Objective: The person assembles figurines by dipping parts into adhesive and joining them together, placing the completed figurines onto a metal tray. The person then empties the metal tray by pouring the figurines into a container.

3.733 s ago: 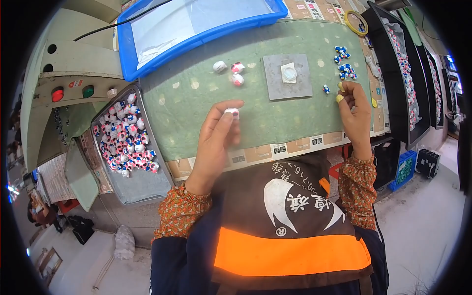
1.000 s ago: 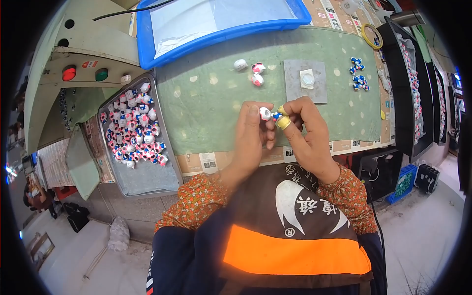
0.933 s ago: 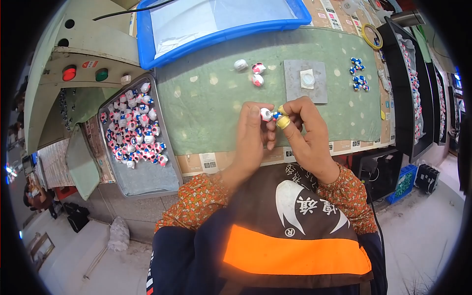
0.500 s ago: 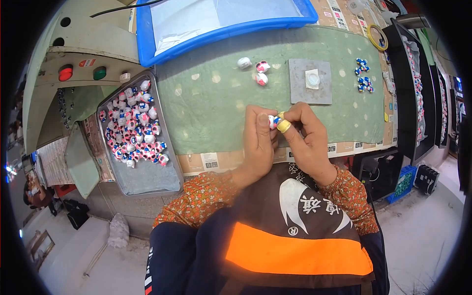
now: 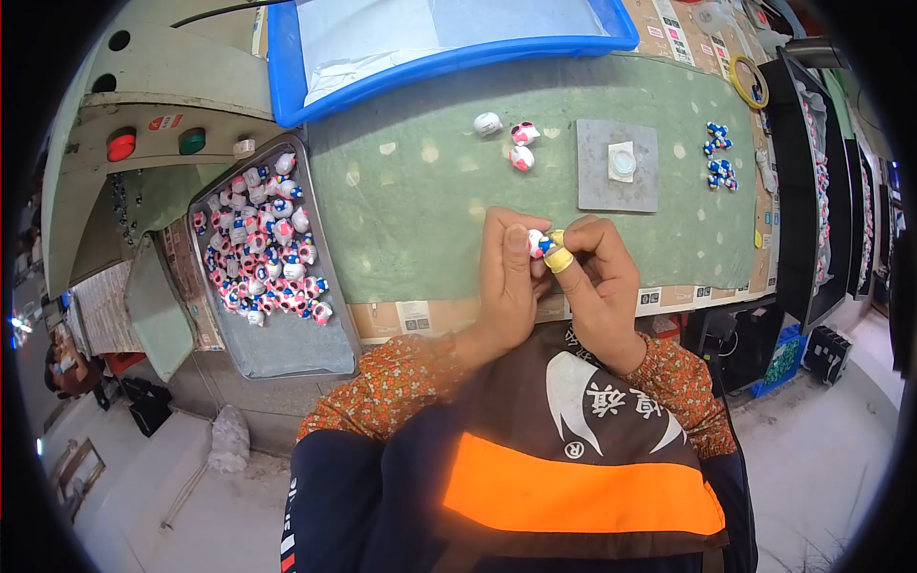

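Note:
My left hand (image 5: 506,277) pinches a small white and pink toy figure (image 5: 536,241) over the near edge of the green mat (image 5: 420,210). My right hand (image 5: 597,277), with yellow finger guards (image 5: 559,258), presses a small blue part (image 5: 546,246) against that figure. Both hands touch each other at the fingertips. The part is mostly hidden by my fingers.
A grey metal tray (image 5: 287,344) at the left holds several painted figures (image 5: 263,253). Three figures (image 5: 511,138) lie at the back of the mat beside a grey plate (image 5: 597,181) with a white disc (image 5: 622,161). Small blue parts (image 5: 718,158) lie at right. A blue bin (image 5: 287,67) stands behind.
My right hand came from the blue parts at the right over to my left hand. Over the last second both hands stay joined on the figure, and the view shifts slightly.

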`<state>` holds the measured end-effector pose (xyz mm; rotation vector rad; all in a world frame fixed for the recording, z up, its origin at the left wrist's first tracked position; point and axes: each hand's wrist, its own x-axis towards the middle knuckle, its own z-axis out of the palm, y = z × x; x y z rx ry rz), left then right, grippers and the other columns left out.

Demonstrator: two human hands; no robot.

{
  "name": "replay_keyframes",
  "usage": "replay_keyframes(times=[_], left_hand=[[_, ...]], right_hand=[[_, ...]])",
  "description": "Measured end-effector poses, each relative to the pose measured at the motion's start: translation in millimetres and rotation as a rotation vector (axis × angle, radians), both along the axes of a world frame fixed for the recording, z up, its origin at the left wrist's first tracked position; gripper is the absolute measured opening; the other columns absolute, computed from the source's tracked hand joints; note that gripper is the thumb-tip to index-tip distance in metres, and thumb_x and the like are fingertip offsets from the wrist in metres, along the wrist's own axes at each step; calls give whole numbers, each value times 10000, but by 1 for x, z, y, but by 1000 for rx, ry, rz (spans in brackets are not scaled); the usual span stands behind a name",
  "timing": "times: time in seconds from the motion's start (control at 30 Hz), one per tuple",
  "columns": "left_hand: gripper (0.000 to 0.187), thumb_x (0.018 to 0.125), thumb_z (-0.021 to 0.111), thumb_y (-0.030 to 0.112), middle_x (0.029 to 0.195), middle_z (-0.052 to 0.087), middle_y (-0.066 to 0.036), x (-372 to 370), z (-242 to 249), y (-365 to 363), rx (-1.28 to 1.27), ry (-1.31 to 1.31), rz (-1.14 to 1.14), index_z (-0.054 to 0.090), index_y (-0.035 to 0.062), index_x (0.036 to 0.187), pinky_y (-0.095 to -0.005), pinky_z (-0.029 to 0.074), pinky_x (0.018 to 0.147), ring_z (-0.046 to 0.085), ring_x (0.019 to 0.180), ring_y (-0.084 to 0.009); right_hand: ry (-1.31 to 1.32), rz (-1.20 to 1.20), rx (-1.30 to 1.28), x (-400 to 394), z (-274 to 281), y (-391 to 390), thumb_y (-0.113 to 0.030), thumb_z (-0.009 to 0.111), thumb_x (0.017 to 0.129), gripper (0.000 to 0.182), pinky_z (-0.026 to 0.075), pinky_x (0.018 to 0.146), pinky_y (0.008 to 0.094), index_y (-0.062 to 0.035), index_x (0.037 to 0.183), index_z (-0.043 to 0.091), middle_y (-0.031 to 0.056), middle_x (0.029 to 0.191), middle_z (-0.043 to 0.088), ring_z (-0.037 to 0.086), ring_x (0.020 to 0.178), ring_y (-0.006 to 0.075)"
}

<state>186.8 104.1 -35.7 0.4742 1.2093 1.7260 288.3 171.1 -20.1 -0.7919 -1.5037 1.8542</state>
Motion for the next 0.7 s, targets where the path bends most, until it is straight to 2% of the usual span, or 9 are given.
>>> replay_keyframes(times=[0.03, 0.1, 0.2, 0.23, 0.27, 0.33, 0.6, 0.7], left_hand=[[357, 1102, 308, 389, 755, 415, 30, 0, -1, -1, 1, 43, -1, 465, 69, 1099, -183, 279, 484, 328, 595, -17], [356, 1103, 306, 381, 763, 428, 25, 1, -2, -2, 2, 87, -2, 465, 63, 1096, -183, 282, 492, 335, 603, -15], [351, 1106, 302, 349, 811, 469, -2, 4, -5, -2, -20, 138, 49, 469, 41, 1086, -202, 340, 553, 392, 659, -32], [347, 1106, 301, 335, 841, 484, -15, 4, -8, -2, -11, 231, 68, 472, 33, 1083, -217, 366, 595, 416, 693, -47], [344, 1107, 300, 320, 871, 498, -29, 5, -10, -2, -1, 325, 85, 476, 25, 1079, -231, 393, 637, 440, 727, -62], [339, 1107, 299, 307, 885, 501, -36, 5, -10, -3, -2, 328, 82, 479, 21, 1077, -243, 404, 661, 450, 748, -73], [330, 1108, 289, 284, 894, 505, -43, 3, -12, -1, -3, 425, 97, 483, 19, 1074, -270, 420, 690, 475, 770, -100], [312, 1107, 302, 298, 875, 490, -35, 0, -10, -1, 17, 394, 77, 469, 35, 1105, -251, 414, 654, 462, 744, -81]], right_hand=[[-14, -33, 106, -1, -2, 0, 4, 618, 946, 106, 390, 659, 211, -14, 1018, 542, 16, 920, 518, 467, 747, 59], [-57, -15, 162, 2, -1, 3, 10, 623, 935, 103, 390, 644, 216, -14, 1001, 547, 19, 903, 521, 465, 739, 60], [-117, -2, 228, 3, -1, 2, 23, 633, 910, 102, 393, 618, 234, -13, 966, 556, 33, 864, 522, 470, 724, 74], [-135, -8, 236, 3, -2, 1, 31, 636, 895, 104, 397, 606, 246, -12, 949, 558, 44, 842, 520, 477, 717, 87], [-135, -10, 235, 4, -1, 1, 31, 636, 895, 104, 397, 606, 246, -12, 949, 558, 44, 842, 520, 477, 717, 87], [-151, 82, 332, 6, -1, 4, 19, 602, 949, 87, 418, 740, 247, 0, 1004, 538, 60, 922, 513, 478, 815, 119], [-108, 62, 354, 3, -6, 2, 32, 592, 945, 86, 420, 722, 250, 1, 1004, 538, 63, 904, 510, 487, 804, 122], [-91, 45, 367, 2, -10, 4, 38, 593, 943, 99, 428, 721, 251, 1, 1021, 544, 68, 919, 525, 500, 807, 126]])
